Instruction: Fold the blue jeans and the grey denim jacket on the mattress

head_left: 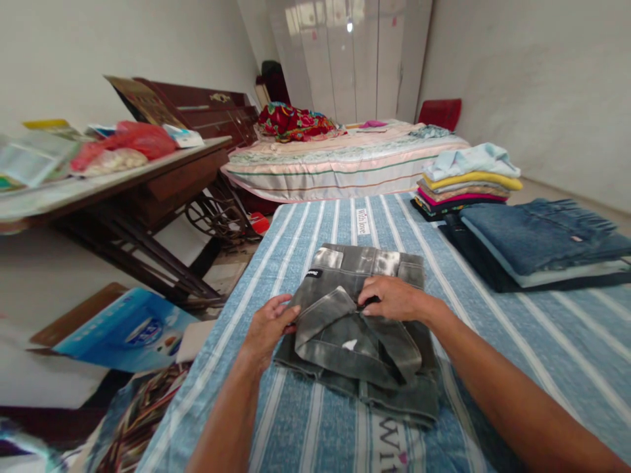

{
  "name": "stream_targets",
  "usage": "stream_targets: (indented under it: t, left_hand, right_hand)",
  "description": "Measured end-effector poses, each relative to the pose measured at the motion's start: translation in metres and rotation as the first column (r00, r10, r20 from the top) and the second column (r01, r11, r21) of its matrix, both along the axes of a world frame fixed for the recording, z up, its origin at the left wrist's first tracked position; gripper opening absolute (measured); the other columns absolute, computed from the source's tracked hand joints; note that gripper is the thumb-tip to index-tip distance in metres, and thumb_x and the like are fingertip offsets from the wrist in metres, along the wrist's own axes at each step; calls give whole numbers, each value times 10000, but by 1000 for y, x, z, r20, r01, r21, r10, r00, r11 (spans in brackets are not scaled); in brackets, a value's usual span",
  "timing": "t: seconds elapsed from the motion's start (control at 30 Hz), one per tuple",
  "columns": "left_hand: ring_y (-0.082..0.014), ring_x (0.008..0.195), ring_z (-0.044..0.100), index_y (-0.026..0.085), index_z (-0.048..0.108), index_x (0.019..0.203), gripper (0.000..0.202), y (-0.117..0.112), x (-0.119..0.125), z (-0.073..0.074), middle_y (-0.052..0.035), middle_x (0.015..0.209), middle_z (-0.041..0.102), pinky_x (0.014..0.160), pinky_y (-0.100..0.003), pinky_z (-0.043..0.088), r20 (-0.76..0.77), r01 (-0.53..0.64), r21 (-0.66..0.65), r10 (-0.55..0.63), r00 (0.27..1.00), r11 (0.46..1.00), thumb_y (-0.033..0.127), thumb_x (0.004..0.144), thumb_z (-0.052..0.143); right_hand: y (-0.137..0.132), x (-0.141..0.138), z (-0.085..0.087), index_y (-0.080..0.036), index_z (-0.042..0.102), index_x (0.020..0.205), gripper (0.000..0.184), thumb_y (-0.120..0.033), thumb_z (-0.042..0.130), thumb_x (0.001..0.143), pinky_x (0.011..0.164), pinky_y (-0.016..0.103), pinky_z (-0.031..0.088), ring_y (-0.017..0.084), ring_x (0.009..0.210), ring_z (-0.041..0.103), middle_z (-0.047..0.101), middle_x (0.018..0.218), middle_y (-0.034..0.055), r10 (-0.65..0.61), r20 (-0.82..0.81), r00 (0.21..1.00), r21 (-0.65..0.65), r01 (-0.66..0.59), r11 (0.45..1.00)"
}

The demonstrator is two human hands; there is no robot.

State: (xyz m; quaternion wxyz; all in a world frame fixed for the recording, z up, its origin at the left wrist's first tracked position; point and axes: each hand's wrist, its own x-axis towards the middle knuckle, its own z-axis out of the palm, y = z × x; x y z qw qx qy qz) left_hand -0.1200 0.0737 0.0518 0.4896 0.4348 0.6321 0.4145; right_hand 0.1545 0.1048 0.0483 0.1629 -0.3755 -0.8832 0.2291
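Observation:
A grey, faded denim jacket (340, 328) lies folded on the striped bedding, its collar turned towards me and a small black label near its left side. My left hand (269, 326) is at the jacket's left edge, thumb on top and fingers curled by the side, gripping the cloth. Over the upper middle, my right hand (397, 299) has its fingers bent and pinched on the fabric by the collar opening. Part of what those fingertips hold is hidden.
Blue-and-white striped bedding (256, 276) covers the surface under the jacket. To the right are folded jeans (537, 233) and a stack of folded clothes (468, 180). At left stand a sewing-machine table (187, 154) and a blue box (128, 328). Another bed (335, 174) lies beyond.

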Motion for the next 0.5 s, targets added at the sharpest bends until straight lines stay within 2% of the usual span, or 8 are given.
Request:
stream_targets:
  t: [0.23,0.5]
  left_hand:
    - [-186,779,636,136,599,1001,506,-10,-13,-3,-49,837,662,632,-273,522,58,-59,33,57,997,998,344,571,765]
    - [-182,782,633,128,623,937,419,-19,-22,-16,-74,875,671,622,-259,513,155,-109,72,97,983,991,276,565,746]
  right_hand:
    - [-16,19,6,-198,681,867,152,-244,540,832,738,269,425,146,787,597,659,836,13,-154,-142,978,-2,156,988]
    - [-50,27,-11,-233,664,845,187,-322,503,878,710,285,478,158,783,622,663,815,6,-256,-270,928,19,272,962]
